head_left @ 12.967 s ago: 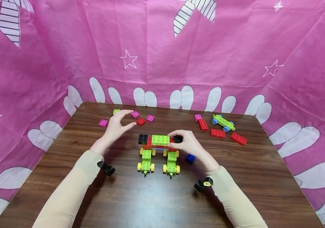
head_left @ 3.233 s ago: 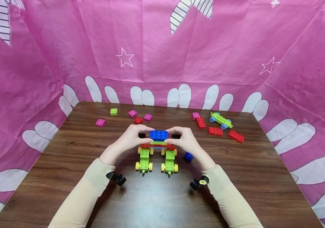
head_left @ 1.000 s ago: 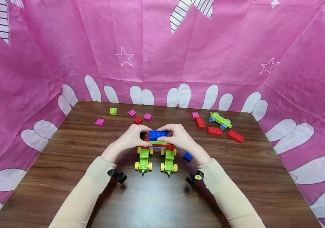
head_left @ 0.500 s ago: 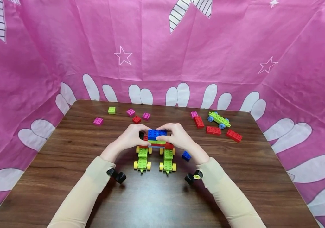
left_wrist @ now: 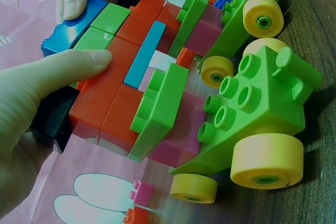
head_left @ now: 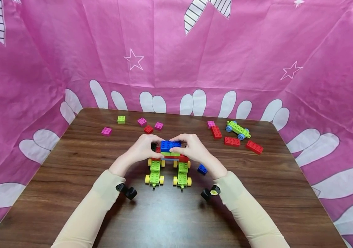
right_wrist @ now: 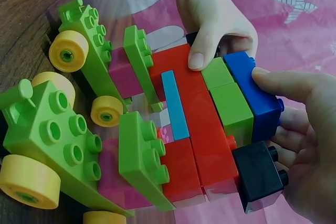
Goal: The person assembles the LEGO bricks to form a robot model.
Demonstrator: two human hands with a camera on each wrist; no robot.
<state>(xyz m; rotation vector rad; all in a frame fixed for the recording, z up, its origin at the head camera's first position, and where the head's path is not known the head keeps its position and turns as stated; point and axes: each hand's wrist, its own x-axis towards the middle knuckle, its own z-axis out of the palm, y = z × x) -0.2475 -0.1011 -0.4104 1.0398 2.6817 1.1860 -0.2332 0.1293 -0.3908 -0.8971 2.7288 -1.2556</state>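
Note:
A toy-brick model stands mid-table on two lime wheeled bases (head_left: 154, 177) with yellow wheels. Magenta bricks (right_wrist: 126, 69) and lime bricks rise from the bases to a layer of red bricks (left_wrist: 105, 90) with a light-blue strip. Two lime bricks (right_wrist: 231, 108) lie on the red layer, topped by a blue brick (head_left: 165, 146). My left hand (head_left: 142, 148) grips the model's left end, thumb on the red brick, fingers behind a black brick (left_wrist: 55, 119). With thumb and fingers, my right hand (head_left: 193, 148) holds the blue brick; another black brick (right_wrist: 257, 174) is beside it.
A loose blue brick (head_left: 202, 169) lies right of the model. Back right are several red bricks (head_left: 232, 141), a magenta brick (head_left: 211, 124) and a lime wheeled base (head_left: 238, 130) with blue wheels. Lime (head_left: 121, 119), magenta (head_left: 106, 131) and red (head_left: 148, 129) bricks lie back left.
The blue brick, absent from the model 13 seconds ago, came on top in both hands. My left hand then shifted down to the red layer, my right leftward along the blue brick. Both now hold nearly still.

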